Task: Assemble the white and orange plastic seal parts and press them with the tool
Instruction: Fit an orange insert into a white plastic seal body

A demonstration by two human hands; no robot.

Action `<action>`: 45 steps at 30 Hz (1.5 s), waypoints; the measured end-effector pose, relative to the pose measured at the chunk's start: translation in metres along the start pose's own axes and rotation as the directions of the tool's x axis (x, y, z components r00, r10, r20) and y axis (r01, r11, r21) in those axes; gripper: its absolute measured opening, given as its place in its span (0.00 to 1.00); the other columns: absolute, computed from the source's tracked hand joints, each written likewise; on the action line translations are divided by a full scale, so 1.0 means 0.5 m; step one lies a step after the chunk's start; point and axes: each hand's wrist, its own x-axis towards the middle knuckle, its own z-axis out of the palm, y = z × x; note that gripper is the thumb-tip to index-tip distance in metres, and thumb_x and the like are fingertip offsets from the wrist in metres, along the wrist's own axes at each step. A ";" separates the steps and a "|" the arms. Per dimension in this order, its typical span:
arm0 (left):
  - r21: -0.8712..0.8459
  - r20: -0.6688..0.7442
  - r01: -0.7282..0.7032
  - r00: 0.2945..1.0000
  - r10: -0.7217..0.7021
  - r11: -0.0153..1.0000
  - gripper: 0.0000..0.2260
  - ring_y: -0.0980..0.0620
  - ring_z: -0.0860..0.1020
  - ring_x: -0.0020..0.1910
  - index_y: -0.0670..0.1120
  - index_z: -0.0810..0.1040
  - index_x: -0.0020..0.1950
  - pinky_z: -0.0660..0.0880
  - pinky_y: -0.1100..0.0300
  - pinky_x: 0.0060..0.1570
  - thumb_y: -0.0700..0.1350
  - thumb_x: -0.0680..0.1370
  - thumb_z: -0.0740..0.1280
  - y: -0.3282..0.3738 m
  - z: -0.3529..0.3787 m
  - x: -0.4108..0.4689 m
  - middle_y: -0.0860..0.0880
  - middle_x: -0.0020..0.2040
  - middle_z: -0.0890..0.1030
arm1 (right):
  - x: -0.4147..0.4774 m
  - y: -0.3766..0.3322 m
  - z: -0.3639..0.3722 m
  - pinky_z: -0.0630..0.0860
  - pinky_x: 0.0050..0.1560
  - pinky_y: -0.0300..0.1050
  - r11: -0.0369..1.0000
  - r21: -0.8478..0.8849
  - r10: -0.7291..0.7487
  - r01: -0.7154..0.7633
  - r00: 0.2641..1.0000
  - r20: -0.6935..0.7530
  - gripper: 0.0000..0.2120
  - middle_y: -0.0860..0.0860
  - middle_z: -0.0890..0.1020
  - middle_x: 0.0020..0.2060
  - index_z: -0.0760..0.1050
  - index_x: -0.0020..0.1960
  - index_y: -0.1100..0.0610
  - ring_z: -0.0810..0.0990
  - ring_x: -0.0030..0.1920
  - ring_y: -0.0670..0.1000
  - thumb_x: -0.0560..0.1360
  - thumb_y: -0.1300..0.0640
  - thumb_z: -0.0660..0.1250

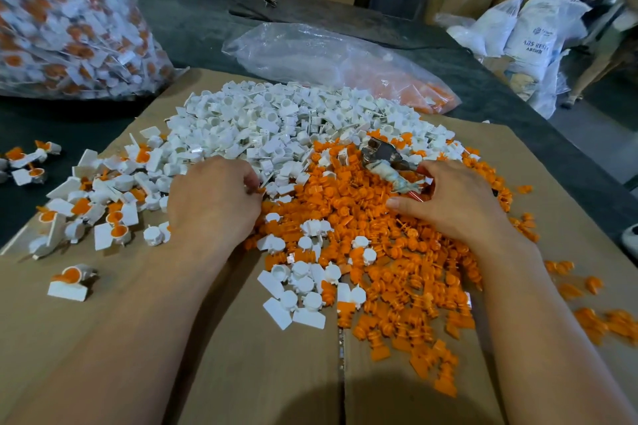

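Atop the orange pile (379, 252), our right hand (452, 203) grasped the tool (383, 155) (red-handled). At the pile's left edge, our left hand (214, 197) curled its fingers; around what, we couldn't tell.

On the cardboard (172, 338): cup parts (276, 121) at twelve o'clock, plug parts (397, 272) at four, assembled seals (103, 203) at nine, tool (383, 155) at two.

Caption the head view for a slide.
Left hand reaches into white plastic seal parts; right hand grips a red-handled metal pressing tool atop orange plastic seal parts.
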 end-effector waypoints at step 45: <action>-0.711 -0.012 -0.243 0.942 0.335 0.659 0.12 0.59 0.80 0.32 0.59 0.76 0.43 0.76 0.69 0.34 0.42 0.72 0.72 0.046 0.017 -0.050 0.54 0.35 0.82 | -0.070 -0.134 -0.001 0.73 0.40 0.31 0.526 0.686 -0.281 0.503 0.864 -0.418 0.09 0.39 0.79 0.36 0.76 0.41 0.47 0.78 0.40 0.40 0.71 0.60 0.69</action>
